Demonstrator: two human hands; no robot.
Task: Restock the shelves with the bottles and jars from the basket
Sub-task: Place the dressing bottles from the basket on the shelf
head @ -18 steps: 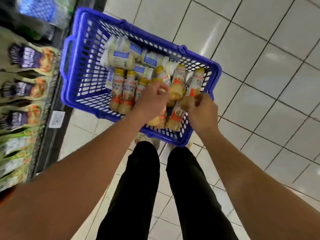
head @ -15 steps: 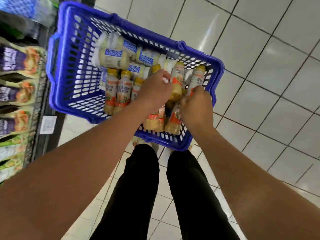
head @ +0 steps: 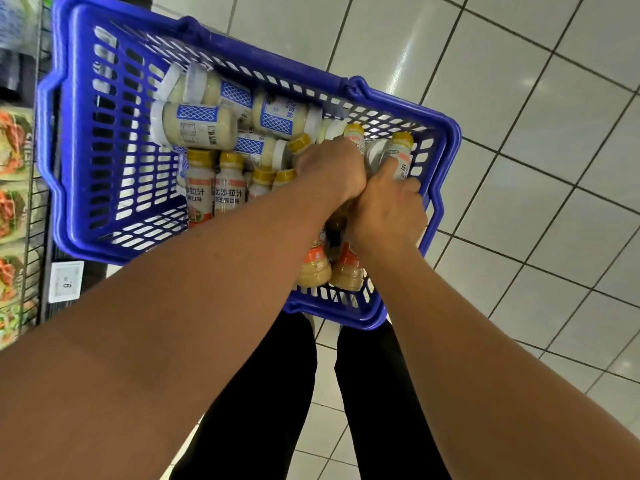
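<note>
**Two hands pulling dressing bottles out of a crowded blue basket**

A person stands over a blue plastic basket set on a pale tiled floor, just beside a shop shelf of salad-picture packets with a price tag. All the stock is in the basket and none of it is on the shelf yet.

The left hand and right hand are pressed together at the basket's right end. Each has its fingers curled round the salad dressing bottles packed there. The right thumb lies along one bottle's neck. How many bottles the left hand holds cannot be told.

Risks, as judged from here: the hands are cramped against each other, so lifting several bottles at once could let one slip and drop onto the hard tiles. The jars lie loose on their sides against the bottles. Pulling bottles out could send them rolling or knocking together.

Count: seven yellow caps show, so at least seven dressing bottles. Five white-lidded jars with blue lattice labels can be counted, with perhaps a sixth half hidden. There is one basket.
</note>
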